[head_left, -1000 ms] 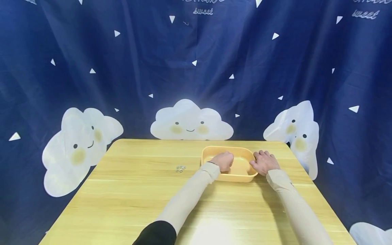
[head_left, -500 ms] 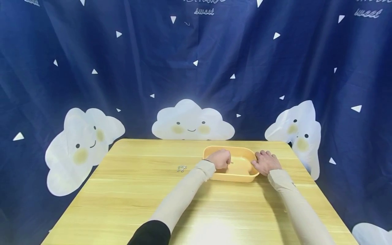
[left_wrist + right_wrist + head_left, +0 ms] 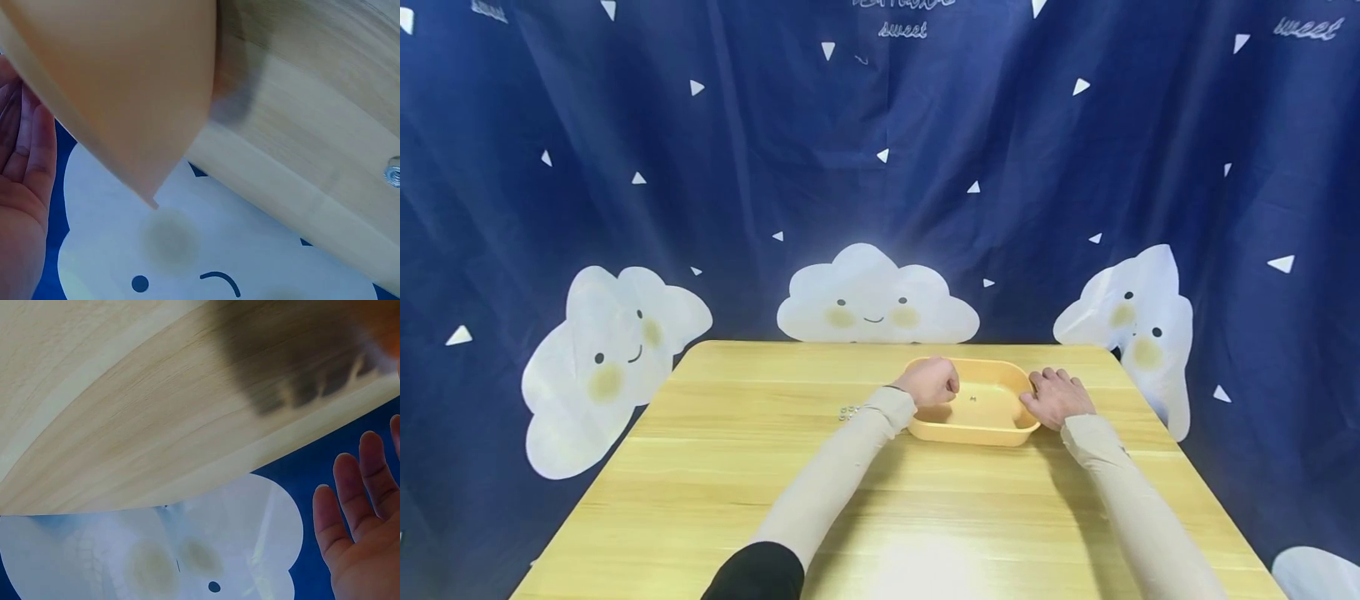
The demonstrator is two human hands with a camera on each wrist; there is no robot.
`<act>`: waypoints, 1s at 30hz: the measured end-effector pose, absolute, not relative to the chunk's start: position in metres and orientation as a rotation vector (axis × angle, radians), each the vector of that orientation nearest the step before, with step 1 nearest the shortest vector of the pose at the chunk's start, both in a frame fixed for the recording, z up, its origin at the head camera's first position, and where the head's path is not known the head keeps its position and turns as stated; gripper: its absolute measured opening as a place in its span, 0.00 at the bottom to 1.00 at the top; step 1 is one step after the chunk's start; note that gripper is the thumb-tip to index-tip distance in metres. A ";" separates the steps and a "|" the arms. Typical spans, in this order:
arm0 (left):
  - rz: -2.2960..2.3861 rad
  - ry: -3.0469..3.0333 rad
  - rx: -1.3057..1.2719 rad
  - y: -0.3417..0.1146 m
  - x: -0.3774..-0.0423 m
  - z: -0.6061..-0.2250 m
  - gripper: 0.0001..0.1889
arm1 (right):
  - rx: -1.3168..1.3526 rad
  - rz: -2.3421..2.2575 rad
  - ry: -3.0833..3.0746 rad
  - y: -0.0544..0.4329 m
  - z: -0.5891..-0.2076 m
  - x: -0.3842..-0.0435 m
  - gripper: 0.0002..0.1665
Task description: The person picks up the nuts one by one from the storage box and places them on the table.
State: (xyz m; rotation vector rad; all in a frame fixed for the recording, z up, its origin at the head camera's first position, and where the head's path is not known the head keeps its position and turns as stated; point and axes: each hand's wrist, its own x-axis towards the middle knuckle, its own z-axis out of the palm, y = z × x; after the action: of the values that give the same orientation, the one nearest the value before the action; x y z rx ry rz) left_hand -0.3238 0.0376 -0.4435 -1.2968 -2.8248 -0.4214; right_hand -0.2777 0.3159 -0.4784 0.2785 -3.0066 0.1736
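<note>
A shallow yellow-orange plastic bin sits on the wooden table. My left hand is over its left end, fingers loosely curled, nothing visible in them. In the left wrist view this hand is partly hidden behind the bin's wall. On the bin's floor lies a tiny metal piece, too small to make out. Several small metal nuts lie left of the bin, beside my left sleeve; one nut shows close up. My right hand rests at the bin's right rim. Its fingers are extended.
The light wooden table spreads out to the front and left. Behind its far edge hangs a dark blue curtain printed with clouds and triangles.
My left hand has shifted left, from over the bin's middle toward its left end, uncovering the tiny metal piece on the bin's floor. The right hand has stayed at the rim.
</note>
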 end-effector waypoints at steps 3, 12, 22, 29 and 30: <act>-0.427 -2.850 -1.250 0.033 -0.324 -0.444 0.10 | 0.289 0.176 -3.007 0.316 -0.479 -0.278 0.27; -0.562 -2.810 -1.312 0.017 -0.325 -0.441 0.07 | 0.294 0.169 -3.009 0.315 -0.477 -0.277 0.27; -0.674 -2.848 -1.278 -0.006 -0.324 -0.438 0.07 | 0.323 0.167 -2.994 0.316 -0.481 -0.279 0.27; -0.745 -2.876 -1.207 -0.026 -0.323 -0.435 0.07 | 0.322 0.165 -2.999 0.317 -0.480 -0.279 0.28; -0.756 -2.878 -1.198 -0.028 -0.323 -0.435 0.07 | 0.320 0.164 -3.002 0.317 -0.479 -0.278 0.28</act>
State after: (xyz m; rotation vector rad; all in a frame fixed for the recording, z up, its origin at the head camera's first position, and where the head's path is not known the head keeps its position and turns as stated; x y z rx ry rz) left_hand -0.3232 -0.0283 -0.4352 -1.1983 -2.8783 -0.7560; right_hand -0.2785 0.3165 -0.4793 0.3205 -3.0022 0.1637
